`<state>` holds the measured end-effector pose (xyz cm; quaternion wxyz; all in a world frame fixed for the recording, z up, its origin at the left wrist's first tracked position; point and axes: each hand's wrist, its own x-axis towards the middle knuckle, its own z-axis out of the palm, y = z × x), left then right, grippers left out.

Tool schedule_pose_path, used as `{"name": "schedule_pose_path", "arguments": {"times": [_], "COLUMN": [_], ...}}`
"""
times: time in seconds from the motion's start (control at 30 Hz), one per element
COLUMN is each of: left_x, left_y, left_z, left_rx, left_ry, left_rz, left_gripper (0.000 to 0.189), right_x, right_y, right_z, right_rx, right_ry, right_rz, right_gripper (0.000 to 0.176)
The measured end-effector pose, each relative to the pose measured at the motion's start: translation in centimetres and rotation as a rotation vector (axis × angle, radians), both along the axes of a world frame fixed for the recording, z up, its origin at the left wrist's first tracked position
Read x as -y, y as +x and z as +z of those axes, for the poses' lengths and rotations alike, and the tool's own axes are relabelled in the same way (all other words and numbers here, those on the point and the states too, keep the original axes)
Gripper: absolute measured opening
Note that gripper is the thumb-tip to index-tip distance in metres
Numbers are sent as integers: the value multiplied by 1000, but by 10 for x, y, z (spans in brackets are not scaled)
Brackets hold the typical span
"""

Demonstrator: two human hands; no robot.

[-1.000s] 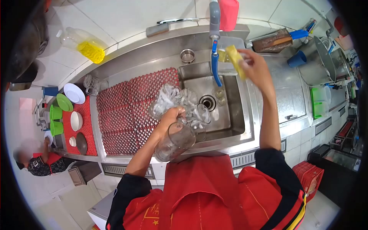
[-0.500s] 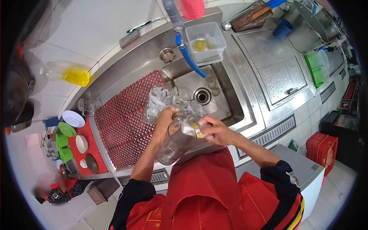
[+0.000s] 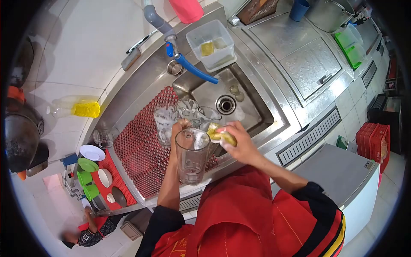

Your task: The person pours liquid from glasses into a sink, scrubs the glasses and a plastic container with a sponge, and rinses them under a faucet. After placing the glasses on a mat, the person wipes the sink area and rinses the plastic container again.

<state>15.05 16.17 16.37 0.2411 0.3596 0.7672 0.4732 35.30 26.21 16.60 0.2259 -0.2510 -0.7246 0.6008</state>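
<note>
In the head view a large clear glass mug (image 3: 192, 160) is tilted over the sink's front edge, its mouth toward the basin and suds inside the rim. My left hand (image 3: 181, 125) is closed at the mug's far side, mostly hidden behind it. A yellow sponge (image 3: 227, 137) is pinched in my right hand (image 3: 240, 143), just right of the mug's mouth. Beyond my left hand, several soapy glasses (image 3: 187, 108) stand close together, between the red perforated mat (image 3: 143, 137) and the steel sink basin (image 3: 252, 100).
A blue tap hose (image 3: 197, 70) hangs over the basin beside a clear plastic tub (image 3: 210, 43). Green and white dishes (image 3: 92, 153) lie at left, with a bottle of yellow liquid (image 3: 85, 109) above. Another person (image 3: 96, 227) is at lower left. A grey metal lid (image 3: 308, 64) covers the right counter.
My right hand has drawn the sponge out from the mug's mouth, and more of the sponge shows. The mug is more upright in view. The whole view has shifted and turned slightly.
</note>
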Motion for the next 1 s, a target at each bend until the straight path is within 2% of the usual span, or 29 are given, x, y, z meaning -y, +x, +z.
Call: {"name": "schedule_pose_path", "arguments": {"times": [0.1, 0.13, 0.2, 0.3, 0.33, 0.43, 0.5, 0.57, 0.6, 0.63, 0.7, 0.73, 0.83, 0.87, 0.9, 1.0], "left_x": [0, 1, 1, 1, 7, 19, 32, 38, 36, 33, 36, 35, 39, 37, 35, 32], "left_y": [7, 10, 11, 9, 3, -7, -17, -17, -18, -18, -18, -19, -14, -11, -8, -21], "left_z": [0, -3, -1, 4, -6, -18, -37, -36, -32, -32, -42, -46, -36, -33, -30, -44], "left_rx": [-63, -61, -132, -295, -315, -272, -115, -135, -140, -144, -154, -162, -277, -256, -234, -88], "left_ry": [30, 36, 21, 0, 14, -68, -91, -153, -187, -212, -40, 53, -50, -19, 15, 80], "left_rz": [52, 90, 125, 99, 80, 49, 47, 7, -13, -29, -47, -50, 6, 21, 43, -29], "left_gripper": [10, 10, 10, 11, 11, 18, 24, 27, 28, 29, 30, 31, 28, 26, 24, 24], "right_x": [45, 57, 85, 87, 77, 72, 80, 80, 75, 70, 67, 71, 58, 47, 32, 18], "right_y": [-8, -16, -39, -28, -25, -40, -53, -58, -55, -59, -67, -64, -60, -61, -57, -52], "right_z": [-12, -6, -7, -59, -65, -69, -64, -60, -63, -64, -63, -62, -40, -47, -28, 28], "right_rx": [12, -13, -152, 89, -56, -179, -289, -317, -174, -212, -282, -331, -254, -146, -112, -206], "right_ry": [-115, -80, -73, 368, 479, -25, 31, 128, -264, -348, -528, -238, 83, -209, -268, -65], "right_rz": [-273, -376, -619, -259, -267, -514, -600, -651, -623, -643, -681, -729, -704, -632, -526, -272], "right_gripper": [32, 33, 34, 31, 29, 27, 23, 21, 22, 22, 22, 22, 19, 16, 13, 14]}}
